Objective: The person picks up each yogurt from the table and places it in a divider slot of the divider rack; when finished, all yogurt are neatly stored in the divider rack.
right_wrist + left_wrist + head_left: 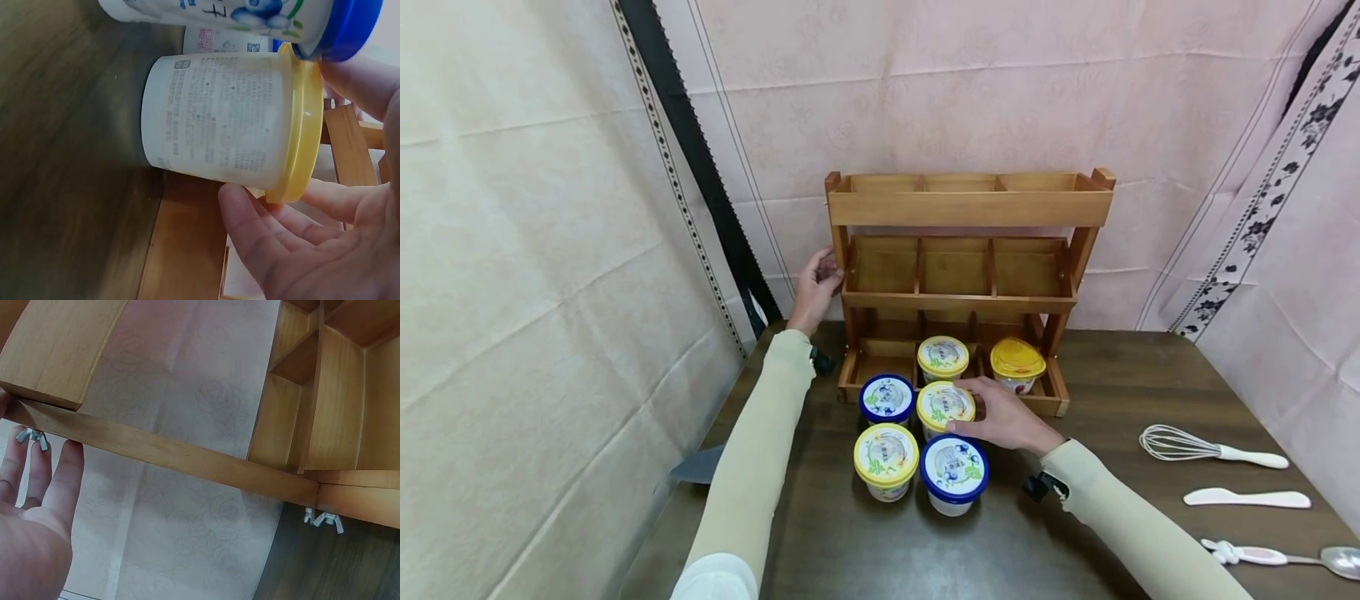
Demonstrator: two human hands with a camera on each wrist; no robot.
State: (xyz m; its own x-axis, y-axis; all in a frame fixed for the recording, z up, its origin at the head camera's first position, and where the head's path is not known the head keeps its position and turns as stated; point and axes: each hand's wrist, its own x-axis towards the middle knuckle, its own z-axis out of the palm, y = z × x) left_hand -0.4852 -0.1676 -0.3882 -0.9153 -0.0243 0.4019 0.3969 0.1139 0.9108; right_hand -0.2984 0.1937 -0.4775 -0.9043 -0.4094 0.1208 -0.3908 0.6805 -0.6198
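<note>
Pink and cream cloth hangs behind a dark wooden table (1105, 533), and near the table's back edge stands a three-tier wooden rack (967, 208).

At the middle of the table, just before the rack's bottom tier, sits a yellow-lidded cup (945, 407), the back right one of four cups. The right hand (1011, 419) curls round it, thumb at the near side of the lid and fingers round the far side; the right wrist view shows fingertips (250, 209) against its wall just under the lid's rim. It looks like a thin plastic tub with a printed label: probably light, smooth, and apt to dent if squeezed, so the stiffer band at the lid rim seems the safest place to grip.

Beside it stand a blue-lidded cup (887, 398) to the left, another blue-lidded cup (953, 471) in front and a second yellow-lidded cup (886, 457) front left. Two more cups sit in the bottom tier: one with a round yellow lid (943, 357), one with a deeper yellow lid (1017, 362).

The left hand (815, 287) rests on the rack's left upright, fingers (37, 464) straight and relaxed against the wood.

Toward the table's right edge lie a whisk (1210, 446), a white spatula (1247, 498) and a spoon (1277, 557).
</note>
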